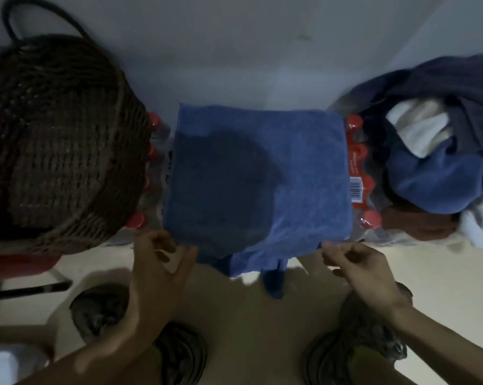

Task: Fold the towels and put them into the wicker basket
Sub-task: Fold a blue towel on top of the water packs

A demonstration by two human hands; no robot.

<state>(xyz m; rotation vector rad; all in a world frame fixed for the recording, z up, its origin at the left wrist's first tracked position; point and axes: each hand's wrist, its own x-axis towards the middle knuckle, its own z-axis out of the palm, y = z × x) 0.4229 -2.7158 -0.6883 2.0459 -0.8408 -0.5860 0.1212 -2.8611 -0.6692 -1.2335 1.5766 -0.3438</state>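
A blue towel (304,173) lies spread flat over a pack of red-capped bottles (358,173), its near edge hanging down over the front. My left hand (159,259) is at the towel's near left corner with loosely curled fingers; whether it pinches the cloth is unclear. At the near right corner, my right hand (357,262) hovers with its fingers curled and holds nothing that I can see. The dark wicker basket (54,151) stands to the left, tilted toward me, its handle arching up behind. A pile of unfolded towels (434,162), blue, navy and white, lies to the right.
A grey wall rises right behind the bottle pack. My two shoes (184,354) stand on the pale floor below the towel. A red object (18,263) sits under the basket, and a dark rod (29,290) lies on the floor at the left.
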